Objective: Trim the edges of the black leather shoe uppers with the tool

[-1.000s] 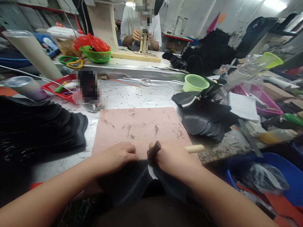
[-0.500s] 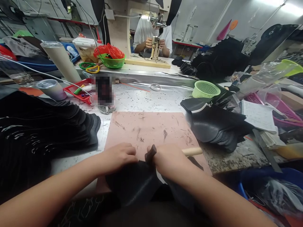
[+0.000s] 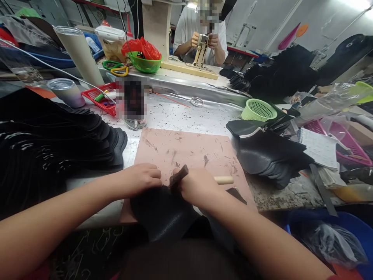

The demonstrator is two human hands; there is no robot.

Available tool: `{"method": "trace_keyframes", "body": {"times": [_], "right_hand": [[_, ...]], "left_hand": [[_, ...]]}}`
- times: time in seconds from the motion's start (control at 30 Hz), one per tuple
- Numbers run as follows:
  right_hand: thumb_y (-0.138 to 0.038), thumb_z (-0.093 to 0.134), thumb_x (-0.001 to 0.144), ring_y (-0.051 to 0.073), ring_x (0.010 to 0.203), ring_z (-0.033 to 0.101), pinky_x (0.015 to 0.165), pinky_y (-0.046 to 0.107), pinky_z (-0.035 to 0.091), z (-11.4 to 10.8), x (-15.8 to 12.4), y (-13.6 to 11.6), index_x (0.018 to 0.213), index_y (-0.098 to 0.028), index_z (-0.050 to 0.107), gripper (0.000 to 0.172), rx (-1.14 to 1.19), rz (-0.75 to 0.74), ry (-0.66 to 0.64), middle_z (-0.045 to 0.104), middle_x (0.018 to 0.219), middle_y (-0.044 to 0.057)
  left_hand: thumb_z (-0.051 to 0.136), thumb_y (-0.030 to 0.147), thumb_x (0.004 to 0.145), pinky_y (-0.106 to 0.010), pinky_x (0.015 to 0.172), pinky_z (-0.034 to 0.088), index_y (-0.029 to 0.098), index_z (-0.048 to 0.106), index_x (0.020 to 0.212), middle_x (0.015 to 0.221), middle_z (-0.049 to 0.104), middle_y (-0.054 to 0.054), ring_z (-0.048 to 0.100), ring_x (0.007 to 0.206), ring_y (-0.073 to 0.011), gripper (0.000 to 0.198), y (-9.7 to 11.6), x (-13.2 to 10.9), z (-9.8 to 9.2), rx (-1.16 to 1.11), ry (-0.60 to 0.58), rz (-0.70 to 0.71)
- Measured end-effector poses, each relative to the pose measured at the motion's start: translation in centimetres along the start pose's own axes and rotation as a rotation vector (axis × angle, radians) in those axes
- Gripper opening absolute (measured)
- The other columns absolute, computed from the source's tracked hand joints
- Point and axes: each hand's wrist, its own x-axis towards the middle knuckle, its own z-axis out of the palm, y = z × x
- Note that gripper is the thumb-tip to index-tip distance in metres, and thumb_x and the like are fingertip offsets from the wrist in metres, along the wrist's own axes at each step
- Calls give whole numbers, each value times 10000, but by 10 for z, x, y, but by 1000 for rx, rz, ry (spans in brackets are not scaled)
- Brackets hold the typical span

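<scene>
A black leather piece [image 3: 163, 212] lies over the near edge of a pinkish board [image 3: 186, 146] and hangs down toward my lap. My left hand [image 3: 143, 178] is closed at its far edge, fingers curled down onto the leather. Beside it, my right hand [image 3: 198, 187] grips a hammer [image 3: 178, 177]. The dark hammer head sticks out on the left of that fist, close over the leather edge, and the pale wooden handle shows on the right. My right fingertips are mostly hidden. Under my right wrist a bit of white material shows.
Stacked black pieces [image 3: 58, 144] stand at the left, and more leather pieces [image 3: 268, 155] at the right. Behind are a green basket [image 3: 258, 110], a red tray [image 3: 100, 97] and a tumbler [image 3: 65, 92]. A co-worker [image 3: 186, 27] sits across, at a sewing machine [image 3: 154, 31].
My view has tilted and shifted slightly. My right hand and the hammer have moved a little left, toward my left hand, and the hammer head is turned differently. My left hand keeps its hold.
</scene>
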Motion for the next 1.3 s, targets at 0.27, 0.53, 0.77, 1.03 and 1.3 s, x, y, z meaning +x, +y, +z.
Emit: {"method": "trace_keyframes", "body": {"times": [0.27,0.53,0.77,1.03,1.3], "right_hand": [[-147,457,718,150,580,556,470,242,261,-5,10,-10,843,-224,577,190,-55,-30,-26,635,682,0],[-188,465,735,160,602,574,491,240,297,-7,25,-19,877,-224,577,185,-58,-33,-15,634,684,5],[-219,452,754,171,644,589,519,243,327,-5,36,-25,878,-209,570,170,-88,-43,13,637,693,25],[-217,462,746,170,657,588,521,246,337,-5,46,-29,882,-212,554,165,-56,-40,34,647,748,25],[-180,429,751,154,577,557,476,240,276,0,7,-11,909,-237,541,201,12,19,45,631,700,-1]], "left_hand": [[302,148,899,-304,838,365,215,591,999,947,646,-39,510,908,-166,313,5,-28,11,80,138,-53],[337,107,867,-325,852,325,235,571,1012,1126,597,-6,489,970,-181,304,25,-51,16,137,128,-226],[369,114,844,-328,831,346,244,569,1029,1084,611,-20,500,938,-185,301,32,-53,22,151,210,-279],[425,185,825,-340,791,367,230,567,1034,895,615,-49,511,891,-199,257,40,-54,24,197,267,-331],[577,502,664,-373,733,409,192,597,987,879,589,-89,508,838,-242,448,45,-54,24,172,272,-374]]}}
